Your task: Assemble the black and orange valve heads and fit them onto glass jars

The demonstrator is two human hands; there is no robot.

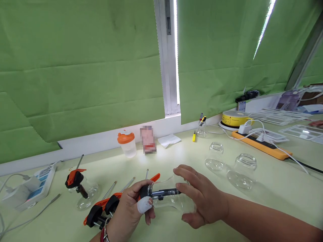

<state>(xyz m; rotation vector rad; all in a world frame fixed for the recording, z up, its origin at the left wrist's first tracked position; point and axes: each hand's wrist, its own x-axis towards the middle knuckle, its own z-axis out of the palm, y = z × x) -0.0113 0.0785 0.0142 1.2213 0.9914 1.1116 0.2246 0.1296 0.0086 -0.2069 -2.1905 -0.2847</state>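
Note:
My left hand (pixel 128 205), its thumb wrapped in white, is closed around the black and orange pump lid (pixel 144 191) at the neck of a clear glass bottle (pixel 169 204). The lid's dark tube (pixel 165 192) reaches inside the glass. My right hand (pixel 204 198) curls its fingers around the bottle's wide base. Held between both hands, the bottle lies sideways above the table. Loose pump lids (pixel 95 215) with metal rods lie left of my left hand, partly hidden by it. Farther left stands a glass bottle (pixel 89 195) with a pump lid fitted.
Two lidless glass bottles (pixel 243 171) stand at right. An orange power strip (pixel 262 145) with cables lies behind them, near a yellow round container (pixel 236 119). An orange-lidded cup (pixel 128 146) and white paper (pixel 169 140) are by the wall. A white power strip (pixel 42 185) sits at left.

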